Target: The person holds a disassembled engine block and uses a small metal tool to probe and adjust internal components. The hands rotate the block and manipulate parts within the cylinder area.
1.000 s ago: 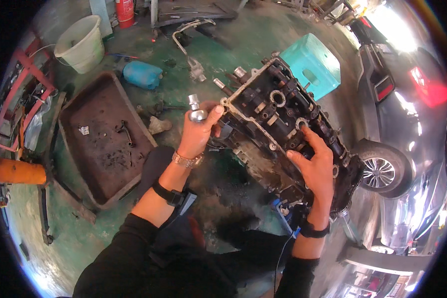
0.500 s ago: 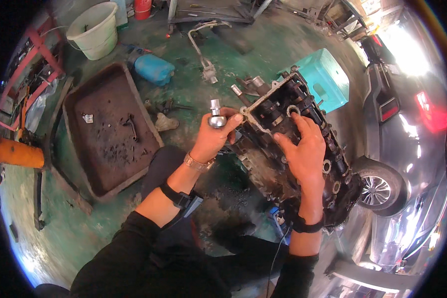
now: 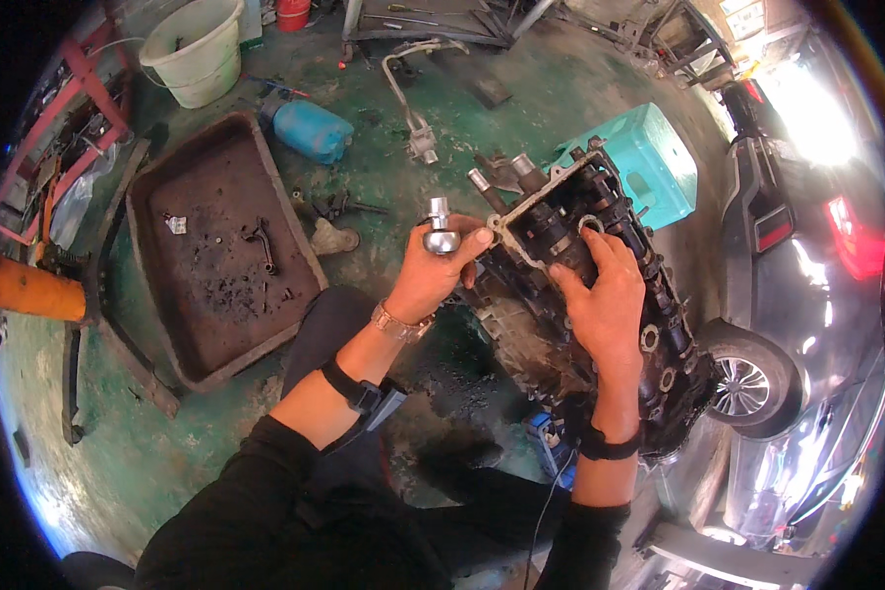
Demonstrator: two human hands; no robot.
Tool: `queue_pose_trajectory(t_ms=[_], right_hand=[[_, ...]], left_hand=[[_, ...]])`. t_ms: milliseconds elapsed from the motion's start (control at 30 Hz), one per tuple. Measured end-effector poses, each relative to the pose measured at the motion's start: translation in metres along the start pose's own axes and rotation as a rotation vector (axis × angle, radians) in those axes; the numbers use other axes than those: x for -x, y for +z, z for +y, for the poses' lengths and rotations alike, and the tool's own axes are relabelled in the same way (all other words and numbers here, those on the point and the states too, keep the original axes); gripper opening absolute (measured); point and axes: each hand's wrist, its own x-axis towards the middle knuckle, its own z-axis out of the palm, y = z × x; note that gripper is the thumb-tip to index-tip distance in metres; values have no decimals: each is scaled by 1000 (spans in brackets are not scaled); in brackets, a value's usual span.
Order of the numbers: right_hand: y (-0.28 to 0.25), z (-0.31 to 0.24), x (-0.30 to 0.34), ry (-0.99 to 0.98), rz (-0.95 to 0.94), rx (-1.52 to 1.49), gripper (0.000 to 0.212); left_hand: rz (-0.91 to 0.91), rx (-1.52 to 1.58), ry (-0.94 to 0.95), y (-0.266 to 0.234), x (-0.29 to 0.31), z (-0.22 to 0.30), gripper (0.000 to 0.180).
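Note:
My left hand (image 3: 425, 273) is closed around a ratchet wrench, whose shiny round head (image 3: 442, 242) with a silver socket sticks up above the fingers. The rest of the tool is hidden. The left thumb points at the near left corner of a dark, oily engine cylinder head (image 3: 546, 231), close to or touching its edge. Over the cylinder head lies my right hand (image 3: 608, 307), thumb and fingers apart. Its fingertips touch the engine beside a round ring-shaped opening (image 3: 590, 224), and nothing shows in its grasp.
To the left lies a rusty tray (image 3: 197, 334) holding small metal parts and debris. A blue bottle (image 3: 313, 132), a metal pipe (image 3: 400, 93) and a pale bucket (image 3: 195, 59) are beyond. A turquoise stool (image 3: 664, 167) stands behind the engine; a dark car (image 3: 811, 265) is at right.
The view has shifted slightly, so surroundings sit a little differently. Both hands keep nearly the same places on and beside the engine; the ratchet wrench stays in my left hand.

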Motion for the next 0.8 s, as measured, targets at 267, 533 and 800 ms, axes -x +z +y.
queue_pose_trajectory(t_ms=[267,533,800], right_hand=[[-1,-2,-1,14,-10,-19,47],[0,2,-1,-14,-4,-38,47],[6,2,5,-20,85,-20,48]], left_hand=[[0,-4,25,1,1,1,33],[8,19,22,1,1,3,35],[23,7,33,2,1,0,38]])
